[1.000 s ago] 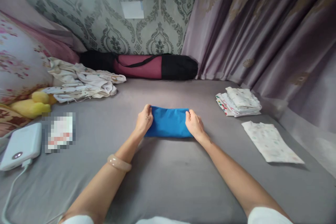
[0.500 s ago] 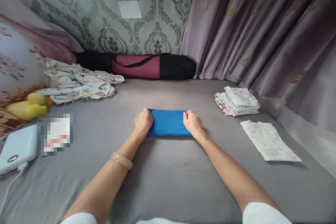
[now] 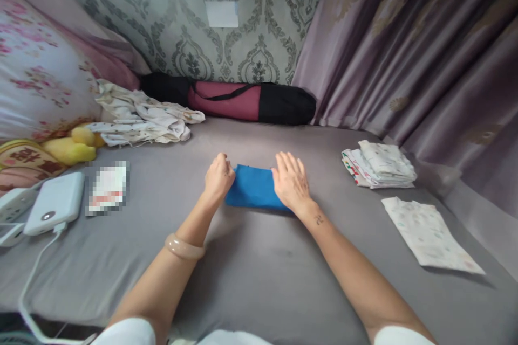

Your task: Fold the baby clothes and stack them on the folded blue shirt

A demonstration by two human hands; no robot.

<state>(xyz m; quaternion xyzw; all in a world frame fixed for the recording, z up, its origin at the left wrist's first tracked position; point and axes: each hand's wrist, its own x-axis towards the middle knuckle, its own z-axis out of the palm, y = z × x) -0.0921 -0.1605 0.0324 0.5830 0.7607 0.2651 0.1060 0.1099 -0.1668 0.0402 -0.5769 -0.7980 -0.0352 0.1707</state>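
A folded blue cloth point(image 3: 253, 187) lies on the grey bed sheet point(image 3: 259, 269) in front of me. My left hand point(image 3: 218, 177), fingers curled, grips its left end. My right hand point(image 3: 290, 181) lies flat on the cloth's right part with fingers stretched out and pressed down. A pale bangle point(image 3: 184, 247) sits on my left wrist.
A heap of unfolded white printed clothes point(image 3: 141, 117) lies far left by a flowered pillow point(image 3: 36, 75) and a yellow plush toy point(image 3: 70, 146). A stack of folded clothes point(image 3: 378, 164) and one flat folded piece point(image 3: 431, 234) lie at right. A white power bank point(image 3: 54, 209) with cable is left. Curtains hang right.
My right hand has let go of the cloth's right end and now lies flat on top of it, further left. The cloth looks narrower. The camera view shifted a little.
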